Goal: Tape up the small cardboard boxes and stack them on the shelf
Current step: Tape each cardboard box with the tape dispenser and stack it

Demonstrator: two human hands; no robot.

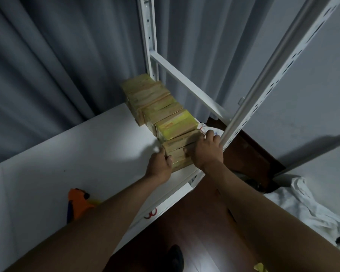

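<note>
A row of several small cardboard boxes [159, 108], taped and yellowish, runs along the right end of the white shelf [77, 154]. The nearest box [180, 146] sits at the shelf's front right corner. My left hand [159, 163] grips its left front corner with curled fingers. My right hand [206, 150] lies over its right side, fingers bent over the top and far edge. Both forearms reach in from the bottom of the view.
An orange and blue tape dispenser [78, 203] lies on the shelf at the left. White slotted uprights [267, 75] and a cross bar [186, 85] frame the shelf end. Grey curtains hang behind. White cloth [306, 207] lies on the brown floor. Red scissors handles [151, 213] show under the shelf edge.
</note>
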